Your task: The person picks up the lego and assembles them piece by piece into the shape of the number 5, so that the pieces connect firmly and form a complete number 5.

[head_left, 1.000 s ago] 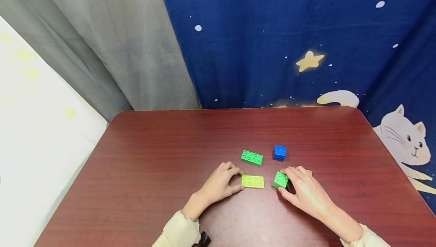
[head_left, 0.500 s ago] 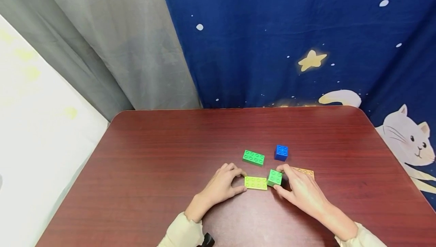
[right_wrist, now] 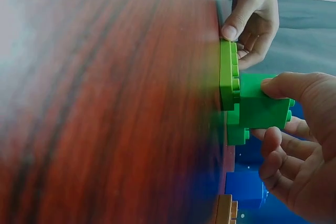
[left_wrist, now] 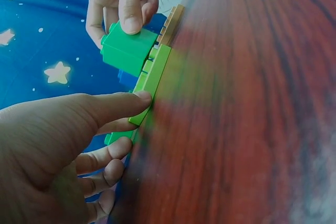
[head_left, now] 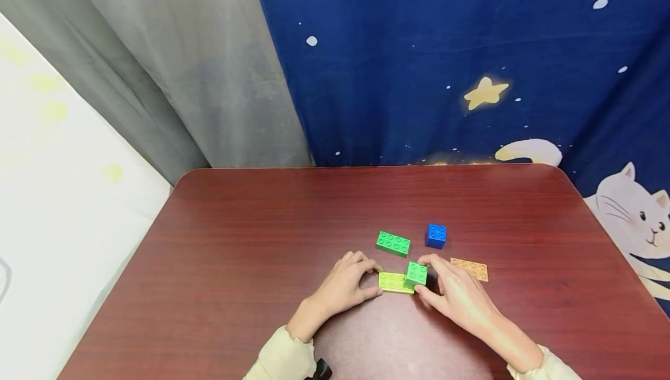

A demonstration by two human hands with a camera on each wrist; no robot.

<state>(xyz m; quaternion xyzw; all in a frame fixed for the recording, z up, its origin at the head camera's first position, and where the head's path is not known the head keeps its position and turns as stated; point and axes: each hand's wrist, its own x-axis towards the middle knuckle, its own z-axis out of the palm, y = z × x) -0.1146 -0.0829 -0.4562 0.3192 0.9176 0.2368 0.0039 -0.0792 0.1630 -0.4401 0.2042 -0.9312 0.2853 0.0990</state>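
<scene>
My left hand pinches the left end of a flat lime-green building brick, which lies on the table. My right hand grips a square green brick between thumb and fingers. That brick is over the right end of the lime one, studs up. In the right wrist view the green brick is right at the lime brick's studs; whether it is pressed on I cannot tell. Behind the lime brick lies a longer green brick.
On the dark red table, a square blue brick stands behind my right hand. A flat orange brick lies to its right. Curtains hang behind the table's far edge.
My right hand has carried the square green brick left, from beside the lime brick to over its right end. The orange brick has come into full view. My left hand stays on the lime brick.
</scene>
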